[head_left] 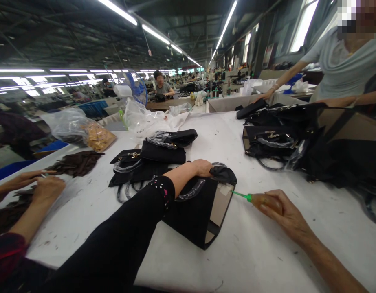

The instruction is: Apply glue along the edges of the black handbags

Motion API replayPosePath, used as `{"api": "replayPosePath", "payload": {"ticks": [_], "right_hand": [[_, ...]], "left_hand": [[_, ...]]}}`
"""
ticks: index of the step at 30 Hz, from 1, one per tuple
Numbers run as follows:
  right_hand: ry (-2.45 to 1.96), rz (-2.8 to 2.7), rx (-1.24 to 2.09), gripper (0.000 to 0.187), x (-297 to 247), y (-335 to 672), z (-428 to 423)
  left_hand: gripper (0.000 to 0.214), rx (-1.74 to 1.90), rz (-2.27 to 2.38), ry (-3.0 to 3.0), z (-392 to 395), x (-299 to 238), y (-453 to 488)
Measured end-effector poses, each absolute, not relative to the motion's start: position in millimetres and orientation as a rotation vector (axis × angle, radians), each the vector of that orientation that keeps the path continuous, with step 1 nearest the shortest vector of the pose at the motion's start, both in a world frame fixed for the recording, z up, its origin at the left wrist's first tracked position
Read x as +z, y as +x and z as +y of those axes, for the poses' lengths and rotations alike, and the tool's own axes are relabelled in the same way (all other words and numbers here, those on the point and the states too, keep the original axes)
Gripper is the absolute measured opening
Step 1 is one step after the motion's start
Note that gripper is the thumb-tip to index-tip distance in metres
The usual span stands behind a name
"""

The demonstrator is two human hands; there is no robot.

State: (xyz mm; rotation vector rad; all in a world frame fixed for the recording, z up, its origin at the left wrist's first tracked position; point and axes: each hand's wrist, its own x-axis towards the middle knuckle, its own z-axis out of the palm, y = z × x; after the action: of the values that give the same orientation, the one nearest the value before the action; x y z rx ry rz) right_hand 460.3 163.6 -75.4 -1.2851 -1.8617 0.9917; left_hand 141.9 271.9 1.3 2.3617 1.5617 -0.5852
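Note:
A black handbag (188,215) lies tilted on the white table in front of me, its beige inner side panel turned to the right. My left hand (202,167) is closed on the bag's upper edge, beside a dark folded flap (223,174); its fingertips are partly hidden. Plastic film wraps the bag's handle (192,191). In my right hand (287,213) is a squeeze bottle (269,202) of amber liquid with a thin green nozzle. The nozzle's tip is at the panel's right edge, near a small pale patch (225,190); whether it touches I cannot tell.
More black handbags (161,152) are piled beyond my left arm, and a larger heap (285,130) is at right, where a person stands reaching. At left, another person's hands (49,189) work by dark brown pieces (78,162). Plastic bags (141,122) and a blue fan (139,87) are behind.

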Motion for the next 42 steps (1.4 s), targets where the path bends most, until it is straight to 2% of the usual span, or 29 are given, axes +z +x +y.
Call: {"api": "replayPosePath", "payload": {"ticks": [11,16,20,25,29,34,39,42], "right_hand": [[-1.151,-2.003,1.116,0.024,-69,458,143],[-1.234,-1.908,0.997,0.028,-70,455,139],[-1.132,-2.011,1.12,0.023,-69,455,134],[-1.157,-1.953,0.973,0.024,-67,449,125],[-1.074,-2.067,1.162,0.019,-66,446,114],[-1.128,-1.945,0.936,0.023,-71,445,109],[-1.075,-2.029,1.071,0.018,-69,443,102],[-1.103,-1.992,1.011,0.02,-70,443,95]], "left_hand": [[0.041,-0.628,1.538,2.403,271,2,144],[0.041,-0.621,1.543,2.401,270,3,144],[0.042,-0.608,1.542,2.402,270,2,143],[0.042,-0.595,1.538,2.403,271,1,142],[0.044,-0.576,1.539,2.401,270,0,142],[0.043,-0.555,1.557,2.415,270,-4,141],[0.042,-0.555,1.558,2.423,269,-5,141],[0.042,-0.551,1.555,2.423,269,-5,141]]}}
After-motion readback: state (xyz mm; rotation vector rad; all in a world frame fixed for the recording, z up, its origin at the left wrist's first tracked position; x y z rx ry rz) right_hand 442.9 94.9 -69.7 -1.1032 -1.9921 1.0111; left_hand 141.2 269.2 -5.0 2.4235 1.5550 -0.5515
